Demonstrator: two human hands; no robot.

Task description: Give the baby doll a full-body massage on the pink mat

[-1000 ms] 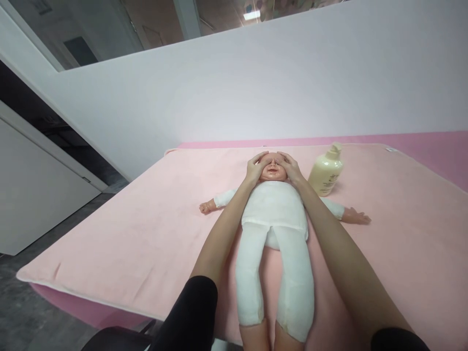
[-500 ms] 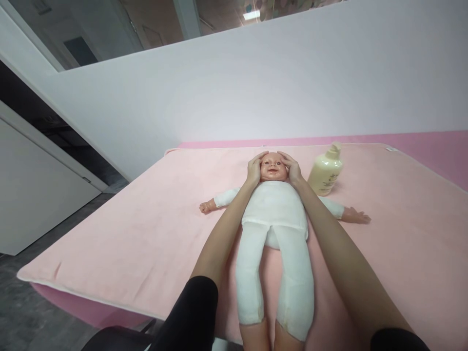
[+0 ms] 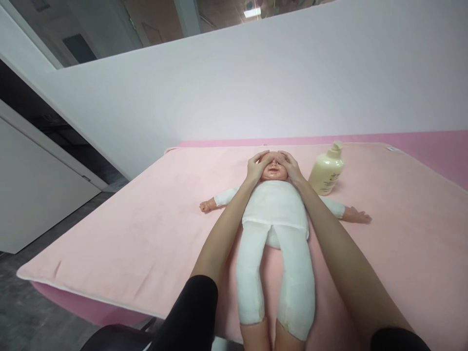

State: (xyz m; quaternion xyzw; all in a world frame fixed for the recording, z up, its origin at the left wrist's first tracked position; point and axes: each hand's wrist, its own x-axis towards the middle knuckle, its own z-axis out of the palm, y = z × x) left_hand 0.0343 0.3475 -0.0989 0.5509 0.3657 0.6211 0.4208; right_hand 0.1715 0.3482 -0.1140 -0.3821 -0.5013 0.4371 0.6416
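A baby doll [image 3: 276, 204] with a white cloth body lies on its back, arms spread, head toward the wall. My left hand [image 3: 257, 168] cups the left side of its head, the thumb lying across the brow and eye. My right hand [image 3: 290, 168] cups the other side in the same way, its thumb over the other eye. The doll's mouth and chin show between my wrists. Both hands hold the head, and the fingertips curve round its top.
A pale yellow pump bottle [image 3: 326, 170] stands right of the doll's head, close to my right forearm. A pink blanket [image 3: 127, 229] covers the table. Behind is a white wall [image 3: 310, 73]; a dark chair is at the lower left.
Both thumbs have moved inward from the sides of the doll's head onto its brow and eyes. The palms and arms have stayed nearly in place.
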